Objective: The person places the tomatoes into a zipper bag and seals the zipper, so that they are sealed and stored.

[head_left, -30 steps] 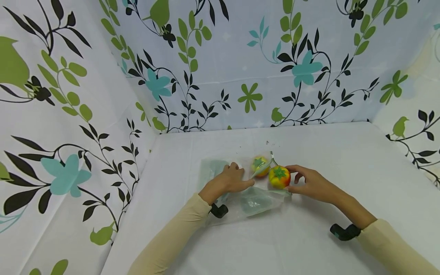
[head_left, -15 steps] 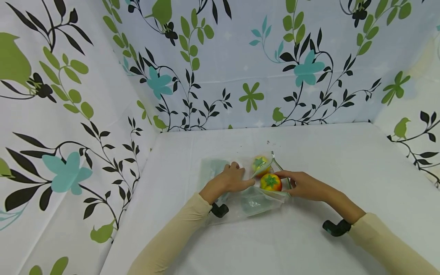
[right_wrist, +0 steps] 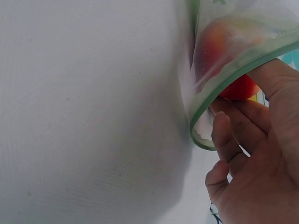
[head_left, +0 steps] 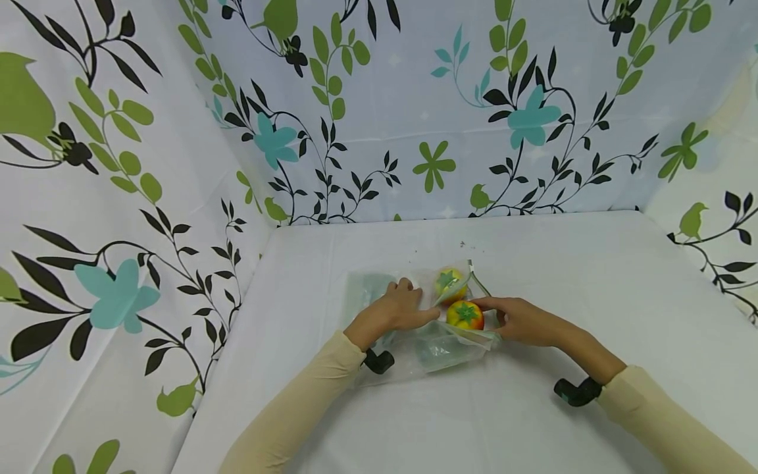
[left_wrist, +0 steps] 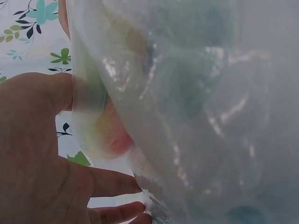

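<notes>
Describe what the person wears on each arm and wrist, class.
Both arms wear long, snug cream-beige sleeves reaching the wrists. A small black device is strapped under the left wrist, and a dark, greenish-black one under the right wrist. The left hand and right hand are bare, ungloved.

Two forearms enter from the lower edge of the head view, each covered by a long, close-fitting sleeve of pale cream fabric: the left sleeve (head_left: 296, 415) and the right sleeve (head_left: 669, 428). Both sleeves are plain, without print, seam marking or cuff button, and end at the wrist. A small black device sits at each wrist, just beyond the sleeve end: the left wrist device (head_left: 378, 361) is rounded and dark, and the right wrist device (head_left: 576, 391) is black with a faint green tint. The left hand (head_left: 398, 312) and the right hand (head_left: 521, 320) are bare, without rings or gloves.
</notes>
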`<action>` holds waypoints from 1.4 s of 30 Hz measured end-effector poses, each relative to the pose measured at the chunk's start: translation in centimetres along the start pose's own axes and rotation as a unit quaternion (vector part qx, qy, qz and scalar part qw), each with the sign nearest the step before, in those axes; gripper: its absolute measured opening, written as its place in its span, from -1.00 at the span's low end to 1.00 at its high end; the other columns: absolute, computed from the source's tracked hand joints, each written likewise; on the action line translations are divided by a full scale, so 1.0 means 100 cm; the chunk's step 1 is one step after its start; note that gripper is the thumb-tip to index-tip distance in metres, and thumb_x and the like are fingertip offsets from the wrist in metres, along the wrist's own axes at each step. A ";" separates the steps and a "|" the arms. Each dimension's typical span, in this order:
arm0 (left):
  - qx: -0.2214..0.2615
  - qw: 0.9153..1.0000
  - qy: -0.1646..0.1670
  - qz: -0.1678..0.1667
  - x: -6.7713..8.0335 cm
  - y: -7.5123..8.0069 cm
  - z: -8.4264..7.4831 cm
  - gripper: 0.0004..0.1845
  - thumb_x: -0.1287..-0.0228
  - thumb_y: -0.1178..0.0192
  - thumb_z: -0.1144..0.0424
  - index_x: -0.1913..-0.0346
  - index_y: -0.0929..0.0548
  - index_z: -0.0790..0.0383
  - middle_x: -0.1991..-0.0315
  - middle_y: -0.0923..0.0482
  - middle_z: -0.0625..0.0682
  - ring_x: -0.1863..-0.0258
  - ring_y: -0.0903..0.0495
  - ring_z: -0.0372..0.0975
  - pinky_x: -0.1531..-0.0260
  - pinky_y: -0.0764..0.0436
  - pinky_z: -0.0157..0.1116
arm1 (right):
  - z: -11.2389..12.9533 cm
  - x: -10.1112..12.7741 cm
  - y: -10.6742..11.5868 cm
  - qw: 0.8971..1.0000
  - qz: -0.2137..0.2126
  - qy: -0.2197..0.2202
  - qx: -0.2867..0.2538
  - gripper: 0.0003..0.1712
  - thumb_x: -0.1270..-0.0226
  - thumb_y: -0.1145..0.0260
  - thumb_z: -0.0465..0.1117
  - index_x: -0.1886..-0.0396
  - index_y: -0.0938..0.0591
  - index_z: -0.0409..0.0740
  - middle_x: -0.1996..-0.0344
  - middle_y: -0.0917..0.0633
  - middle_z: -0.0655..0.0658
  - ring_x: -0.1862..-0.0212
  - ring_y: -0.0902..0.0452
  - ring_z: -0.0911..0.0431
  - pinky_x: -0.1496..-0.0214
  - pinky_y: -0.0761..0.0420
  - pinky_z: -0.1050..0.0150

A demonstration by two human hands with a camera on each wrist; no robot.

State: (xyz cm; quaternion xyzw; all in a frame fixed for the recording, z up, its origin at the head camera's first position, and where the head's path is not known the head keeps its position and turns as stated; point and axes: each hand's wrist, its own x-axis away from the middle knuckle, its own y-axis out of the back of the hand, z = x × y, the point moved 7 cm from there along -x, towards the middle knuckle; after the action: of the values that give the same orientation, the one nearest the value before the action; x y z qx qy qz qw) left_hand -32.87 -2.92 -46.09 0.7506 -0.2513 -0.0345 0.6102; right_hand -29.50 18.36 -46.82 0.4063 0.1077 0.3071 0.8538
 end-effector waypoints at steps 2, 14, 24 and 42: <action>0.001 1.000 -0.002 0.000 0.000 0.000 0.000 -0.13 -0.34 0.13 -0.36 -0.47 -0.37 0.22 -0.35 -0.23 0.18 -0.22 -0.24 0.04 -0.11 -0.44 -0.02 | 0.000 0.001 0.000 1.000 0.001 -0.001 0.000 -0.24 -0.19 -0.32 -0.38 -0.45 -0.42 -0.10 -0.04 -0.59 -0.03 0.16 -0.46 0.02 0.19 -0.55 0.23; -0.006 1.000 0.001 0.006 -0.007 -0.003 -0.004 -0.12 -0.34 0.15 -0.39 -0.48 -0.36 0.20 -0.38 -0.21 0.19 -0.26 -0.22 0.05 -0.13 -0.42 -0.01 | -0.004 0.015 0.010 1.000 -0.021 0.012 -0.007 -0.25 -0.23 -0.36 -0.38 -0.45 -0.41 -0.16 -0.08 -0.62 -0.08 0.10 -0.50 0.03 0.15 -0.57 0.24; -0.010 0.999 0.013 0.027 -0.006 0.001 -0.004 -0.02 -0.29 0.21 -0.53 -0.46 -0.40 0.18 -0.32 -0.27 0.22 -0.22 -0.28 0.04 -0.07 -0.46 0.02 | 0.001 0.044 0.022 0.995 -0.088 -0.036 -0.003 -0.49 -0.44 -0.30 0.11 -0.22 -0.54 -0.07 0.27 -0.66 0.05 0.20 -0.56 0.13 0.18 -0.58 0.22; -0.003 0.998 -0.056 -0.017 -0.039 0.038 -0.032 -0.23 -0.58 0.30 -0.24 -0.56 -0.13 0.26 -0.48 -0.13 0.24 -0.44 -0.16 0.06 -0.34 -0.22 0.02 | 0.019 0.068 -0.006 0.978 -0.086 -0.179 -0.065 -0.45 -0.31 -0.32 0.31 0.29 -0.56 -0.11 0.58 -0.62 -0.04 0.49 -0.55 0.07 0.45 -0.48 0.18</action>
State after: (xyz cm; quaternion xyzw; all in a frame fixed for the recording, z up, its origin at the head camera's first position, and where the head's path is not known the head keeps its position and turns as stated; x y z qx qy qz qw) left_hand -36.39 1.06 -42.77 0.7499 -0.2721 -0.0882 0.5965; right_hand -23.01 21.04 -45.64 0.3874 -0.0326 0.1616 0.9071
